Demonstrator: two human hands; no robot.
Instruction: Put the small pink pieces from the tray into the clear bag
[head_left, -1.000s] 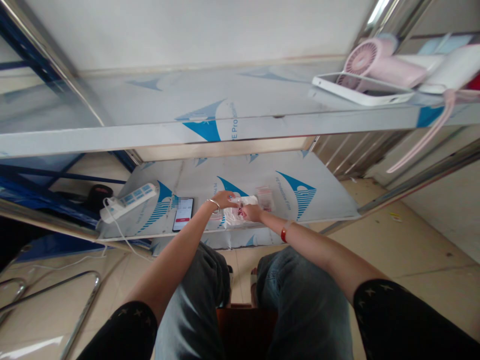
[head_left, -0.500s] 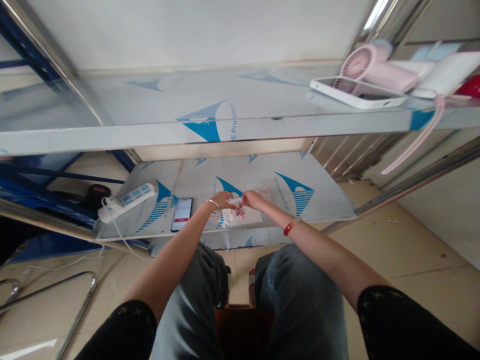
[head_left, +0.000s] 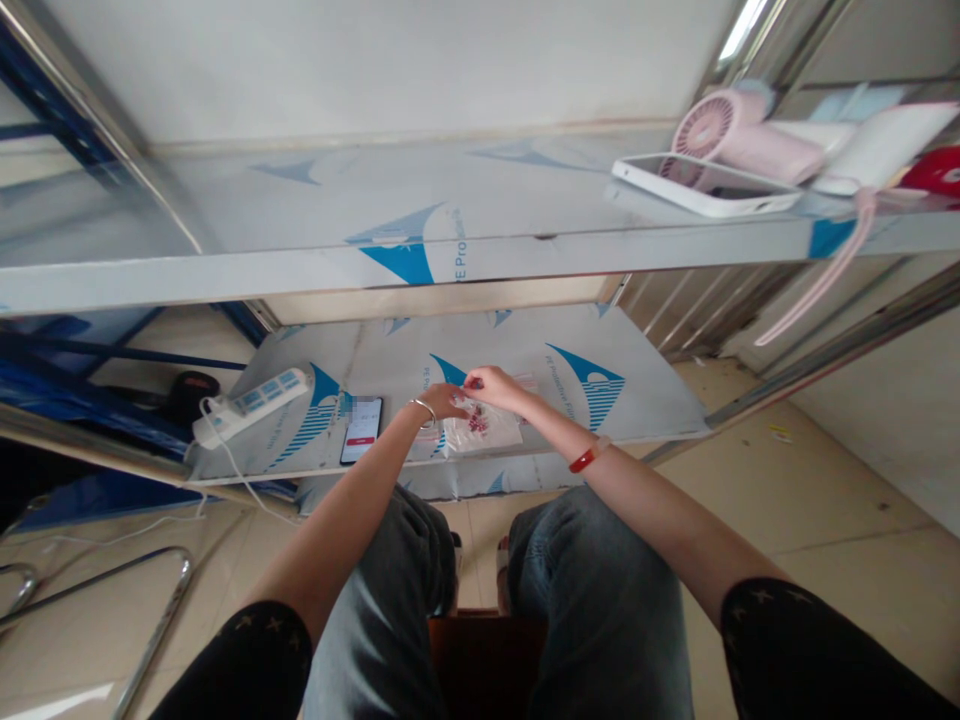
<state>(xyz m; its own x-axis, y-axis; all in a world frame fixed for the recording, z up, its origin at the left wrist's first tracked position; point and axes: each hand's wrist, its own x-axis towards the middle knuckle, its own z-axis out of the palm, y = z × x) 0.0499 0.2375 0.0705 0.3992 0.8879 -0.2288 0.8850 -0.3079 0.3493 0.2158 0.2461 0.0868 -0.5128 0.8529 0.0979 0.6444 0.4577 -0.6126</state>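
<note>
The right hand (head_left: 493, 388), fingers curled, is by the half-curled left hand (head_left: 447, 401); what either grips, I cannot tell; a plastic bag (head_left: 501, 432) with red bits (head_left: 478, 420) lies just beneath them

My spot looked like workshop or stockroom: upper shelf (head_left: 300, 215) and lower shelf (head_left: 390, 360) wore printed protective film (head_left: 401, 258), blue frame (head_left: 60, 380) stood left, power strip (head_left: 255, 405) lay near it, floor (head_left: 810, 520) was tiled.

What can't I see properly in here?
All in the head view:
Red bits: too small to name.
Whether the right hand holds anything: too small and blurred.
Small packet: partly behind the right forearm.
Red thing up high: cut off by right edge.
Phone screen: blocky patch hides the top.
</note>
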